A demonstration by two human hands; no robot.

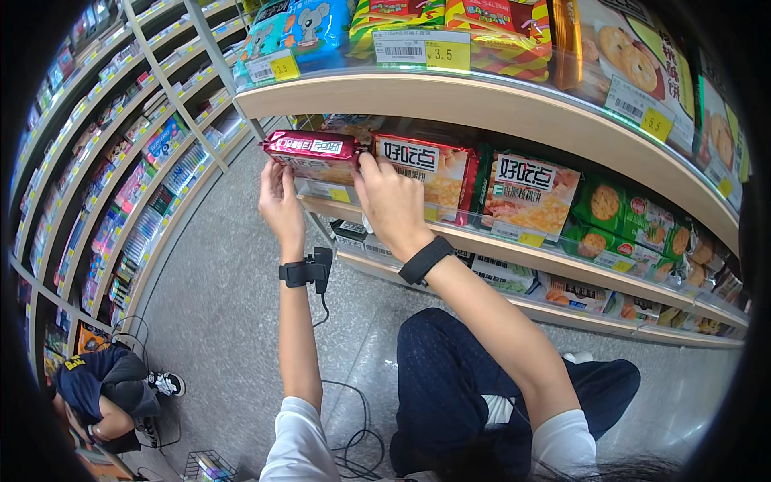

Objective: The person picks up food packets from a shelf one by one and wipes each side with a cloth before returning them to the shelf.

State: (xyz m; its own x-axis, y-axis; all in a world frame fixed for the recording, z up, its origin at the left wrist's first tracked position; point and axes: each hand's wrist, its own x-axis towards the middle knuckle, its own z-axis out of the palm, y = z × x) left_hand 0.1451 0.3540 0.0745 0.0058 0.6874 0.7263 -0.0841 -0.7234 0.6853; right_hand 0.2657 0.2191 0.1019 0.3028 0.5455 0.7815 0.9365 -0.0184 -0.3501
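A dark pink biscuit packet (313, 147) is held between my two hands at the left end of the middle shelf. My left hand (282, 196) supports its lower left part with bent fingers. My right hand (388, 199) grips its right end, close to a red biscuit packet (449, 172) standing on the shelf. To the right stands a green-edged walnut biscuit packet (527, 196), followed by green biscuit packets (626, 211) lying in a stack. The undersides of my fingers are partly hidden.
The upper shelf edge (421, 90) juts out above my hands. Lower down is a shelf with more packets (575, 292). Black cable (355, 449) lies on the floor. Another person (102, 391) crouches at the lower left, near a wire basket (208, 467) and the stationery shelves (144, 199).
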